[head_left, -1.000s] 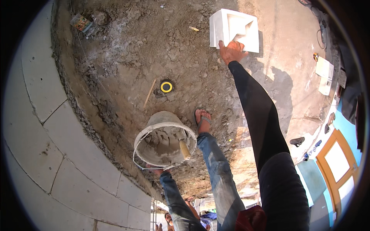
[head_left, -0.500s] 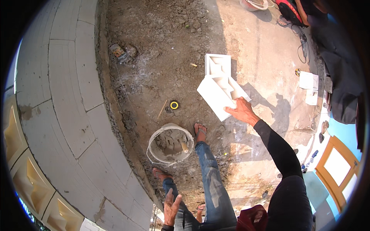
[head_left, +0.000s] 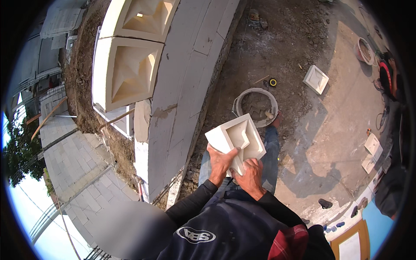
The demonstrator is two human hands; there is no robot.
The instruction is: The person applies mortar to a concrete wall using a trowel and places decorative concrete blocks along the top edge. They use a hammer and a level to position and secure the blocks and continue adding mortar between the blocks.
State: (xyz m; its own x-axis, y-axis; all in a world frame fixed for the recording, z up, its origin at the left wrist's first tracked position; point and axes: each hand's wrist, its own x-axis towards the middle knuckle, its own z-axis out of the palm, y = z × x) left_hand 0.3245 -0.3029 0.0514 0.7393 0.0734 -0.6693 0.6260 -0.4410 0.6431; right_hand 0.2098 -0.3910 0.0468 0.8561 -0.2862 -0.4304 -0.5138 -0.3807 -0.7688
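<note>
A cream-white ventilation block (head_left: 220,135), hollow with a zigzag inner fin, is held up in front of my body. My left hand (head_left: 220,164) grips its near left side, thumb over the edge. Closed on its lower edge, my right hand (head_left: 251,177) sits close to the left. Just beyond the block stands a mortar bucket (head_left: 255,90), holding grey mortar and a trowel handle (head_left: 269,114). A second, similar block (head_left: 309,79) lies on the ground farther right.
Left of me runs a grey block wall (head_left: 180,86) with cream ventilation blocks (head_left: 103,73) set along it. A yellow-and-black tape roll (head_left: 272,82) lies beyond the bucket. More white blocks (head_left: 372,146) and another bucket (head_left: 363,51) are at the right, near a person (head_left: 392,73).
The block my right hand held over the other one on the ground has come to my body, and my left hand now grips it too. My view has turned left toward the wall.
</note>
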